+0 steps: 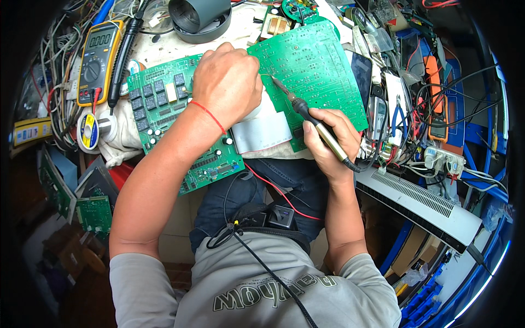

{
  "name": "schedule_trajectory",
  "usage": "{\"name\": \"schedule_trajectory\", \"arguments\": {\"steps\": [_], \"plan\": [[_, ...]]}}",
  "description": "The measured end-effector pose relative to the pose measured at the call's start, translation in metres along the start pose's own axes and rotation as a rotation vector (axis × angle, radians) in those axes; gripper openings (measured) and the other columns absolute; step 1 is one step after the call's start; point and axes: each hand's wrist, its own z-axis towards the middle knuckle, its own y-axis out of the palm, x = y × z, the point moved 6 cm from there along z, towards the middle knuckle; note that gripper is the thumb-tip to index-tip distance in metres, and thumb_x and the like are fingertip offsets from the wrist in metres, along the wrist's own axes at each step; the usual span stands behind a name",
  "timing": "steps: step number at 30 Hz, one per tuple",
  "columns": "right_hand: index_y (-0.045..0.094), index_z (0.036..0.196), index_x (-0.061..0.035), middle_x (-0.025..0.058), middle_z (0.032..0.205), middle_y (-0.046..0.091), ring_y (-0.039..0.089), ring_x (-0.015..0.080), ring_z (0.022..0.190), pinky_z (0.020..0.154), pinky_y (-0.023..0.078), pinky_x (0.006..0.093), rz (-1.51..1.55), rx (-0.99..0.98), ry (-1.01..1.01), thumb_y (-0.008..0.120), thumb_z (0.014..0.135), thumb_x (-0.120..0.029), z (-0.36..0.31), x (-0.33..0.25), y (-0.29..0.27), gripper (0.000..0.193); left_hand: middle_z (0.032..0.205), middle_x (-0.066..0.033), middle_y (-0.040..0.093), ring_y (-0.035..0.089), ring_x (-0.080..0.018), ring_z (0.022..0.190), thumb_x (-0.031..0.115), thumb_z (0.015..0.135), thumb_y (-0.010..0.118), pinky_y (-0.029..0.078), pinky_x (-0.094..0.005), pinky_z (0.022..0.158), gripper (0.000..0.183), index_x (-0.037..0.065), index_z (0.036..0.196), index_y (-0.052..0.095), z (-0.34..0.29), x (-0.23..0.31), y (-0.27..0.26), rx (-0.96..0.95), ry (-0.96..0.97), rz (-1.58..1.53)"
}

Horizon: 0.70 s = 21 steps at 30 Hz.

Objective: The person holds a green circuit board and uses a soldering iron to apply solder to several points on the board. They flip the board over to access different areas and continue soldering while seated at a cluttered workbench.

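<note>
My right hand grips a soldering iron by its handle. The iron's tip points up and left, at the left part of a large green circuit board lying solder side up. My left hand is closed, its back toward me, between that board and a second circuit board with black relays and capacitors. From its fingers a thin strand of solder wire seems to run to the iron's tip; the fingertips are hidden. A grey ribbon cable lies between the two boards, below my left hand.
A yellow multimeter and a solder spool sit at the left, beside tangled cables. Dark grey round parts stand at the back. At the right are blue-handled pliers, an orange meter, a power strip and a white vented unit.
</note>
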Motion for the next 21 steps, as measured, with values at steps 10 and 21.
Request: {"name": "schedule_trajectory", "arguments": {"steps": [10,21], "plan": [[0.074,0.103,0.0015,0.0151,0.090,0.075,0.073,0.0271,0.078,0.072,0.058,0.0350,0.000,-0.009,0.004,0.082,0.077,-0.001,0.0008,-0.0005,0.0000,0.027,0.084,-0.0147,0.071,0.066,-0.0345,0.091,0.014,0.085,0.067,0.052,-0.0478,0.084,0.017,0.001,0.077,0.073,0.0016,-0.0001,0.0023,-0.047,-0.006,0.035],[0.075,0.103,0.0022,0.0156,0.089,0.074,0.073,0.0271,0.078,0.072,0.058,0.0353,0.009,0.003,0.050,0.082,0.078,-0.001,0.0006,0.0007,-0.0019,0.026,0.086,-0.0154,0.071,0.065,-0.0364,0.093,0.018,0.089,0.066,0.051,-0.0497,0.085,0.020,0.002,0.080,0.074,-0.0006,-0.0073,0.0014,-0.081,-0.024,-0.070]]}}
